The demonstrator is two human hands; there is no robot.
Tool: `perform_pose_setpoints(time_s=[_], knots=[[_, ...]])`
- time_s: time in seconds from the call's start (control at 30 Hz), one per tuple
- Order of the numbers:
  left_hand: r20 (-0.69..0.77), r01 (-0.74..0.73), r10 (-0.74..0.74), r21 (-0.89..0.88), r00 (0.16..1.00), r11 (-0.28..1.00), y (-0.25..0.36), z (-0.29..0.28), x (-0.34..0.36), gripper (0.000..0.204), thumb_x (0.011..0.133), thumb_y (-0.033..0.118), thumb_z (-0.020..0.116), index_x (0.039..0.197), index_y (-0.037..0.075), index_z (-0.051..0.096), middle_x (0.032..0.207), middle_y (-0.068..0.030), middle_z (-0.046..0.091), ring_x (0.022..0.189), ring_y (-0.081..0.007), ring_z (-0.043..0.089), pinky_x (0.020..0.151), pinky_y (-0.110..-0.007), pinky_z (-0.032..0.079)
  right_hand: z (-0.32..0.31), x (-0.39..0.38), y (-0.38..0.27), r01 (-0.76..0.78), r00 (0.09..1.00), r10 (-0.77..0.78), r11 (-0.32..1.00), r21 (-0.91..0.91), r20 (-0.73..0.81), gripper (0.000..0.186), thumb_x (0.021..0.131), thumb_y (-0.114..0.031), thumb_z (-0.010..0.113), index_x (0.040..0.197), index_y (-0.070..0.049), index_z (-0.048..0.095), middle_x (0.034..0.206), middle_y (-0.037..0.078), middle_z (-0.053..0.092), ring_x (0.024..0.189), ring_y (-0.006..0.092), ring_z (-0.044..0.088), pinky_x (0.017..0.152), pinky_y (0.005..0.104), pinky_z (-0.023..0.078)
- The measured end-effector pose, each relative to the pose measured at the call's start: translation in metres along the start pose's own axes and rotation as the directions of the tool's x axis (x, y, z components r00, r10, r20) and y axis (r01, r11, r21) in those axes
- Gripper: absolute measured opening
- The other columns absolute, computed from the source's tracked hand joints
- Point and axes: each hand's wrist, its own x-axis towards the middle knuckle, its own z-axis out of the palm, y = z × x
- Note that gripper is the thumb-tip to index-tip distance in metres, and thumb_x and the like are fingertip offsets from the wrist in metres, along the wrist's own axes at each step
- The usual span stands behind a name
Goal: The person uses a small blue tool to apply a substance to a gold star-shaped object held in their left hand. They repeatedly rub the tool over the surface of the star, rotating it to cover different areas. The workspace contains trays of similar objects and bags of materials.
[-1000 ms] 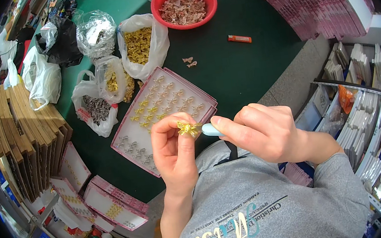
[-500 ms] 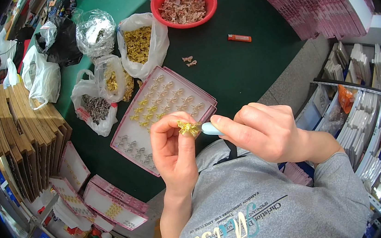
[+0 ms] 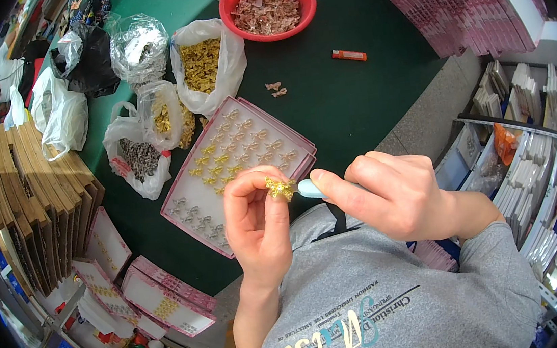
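Observation:
Pinched between the thumb and forefinger of my left hand [image 3: 260, 223] is a shiny gold butterfly-shaped ornament [image 3: 280, 189]. My right hand [image 3: 393, 196] is closed round a pale blue, rounded tool [image 3: 310, 189], whose kind I cannot make out. Its tip is beside the ornament's right edge; whether they touch is unclear. Behind my left hand lies a white display card with a pink border [image 3: 192, 190], on top of a small stack. Rows of small bow-like ornaments in pinkish, gold and silver tones sit on it.
Beyond the card stand a red bowl [image 3: 229, 23] of pinkish pieces, a plastic bag [image 3: 234, 63] of gold pieces and a bag [image 3: 157, 185] of silvery ones. An orange lighter [image 3: 349, 55] lies on the green table [image 3: 326, 111]. Cardboard sheets [image 3: 43, 199] stand at left, racks [image 3: 525, 134] at right.
Both hands have shifted very slightly right, with the butterfly ornament turning a little in my left fingers. The grips look the same.

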Motion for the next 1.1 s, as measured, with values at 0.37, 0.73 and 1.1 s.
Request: perform_pose_setpoints(time_s=[0.37, 0.73, 1.1], knots=[[-0.023, 0.084, -0.084, -0.03, 0.996, 0.996, 0.003, 0.0021, -0.0027, 0.016, 0.085, -0.008, 0.044, 0.098, 0.0, 0.043, 0.096, -0.0094, 0.05, 0.084, -0.0098, 0.048, 0.076, -0.022, 0.041, 0.0021, -0.0024, 0.0012, 0.044, 0.999, -0.044, 0.997, -0.067, -0.002, 0.042, 0.055, -0.009, 0.064, 0.096, -0.002, 0.062, 0.06, 0.001, 0.042, 0.047, 0.0096, 0.045, 0.037, 0.0207, 0.036], [-0.019, 0.196, -0.204, -0.204, 0.979, 0.959, 0.0029, 0.0017, -0.0029, 0.016, 0.086, -0.003, 0.047, 0.101, 0.0, 0.044, 0.097, -0.0083, 0.051, 0.084, -0.0092, 0.048, 0.076, -0.023, 0.041, 0.0026, -0.002, 0.0016, 0.087, 0.996, -0.092, 0.98, -0.18, -0.015, 0.035, 0.06, -0.012, 0.06, 0.095, -0.007, 0.061, 0.064, -0.002, 0.042, 0.05, 0.0074, 0.046, 0.039, 0.0167, 0.036], [-0.018, 0.171, -0.186, -0.308, 0.982, 0.936, 0.0002, -0.0026, -0.0001, 0.015, 0.087, -0.001, 0.047, 0.102, 0.001, 0.043, 0.096, -0.0089, 0.051, 0.084, -0.0098, 0.048, 0.077, -0.023, 0.041, 0.0075, -0.0068, 0.0059, 0.051, 0.994, -0.06, 0.994, -0.099, -0.087, 0.038, 0.059, -0.013, 0.061, 0.097, -0.008, 0.062, 0.064, -0.002, 0.042, 0.051, 0.0071, 0.047, 0.039, 0.0174, 0.037]])
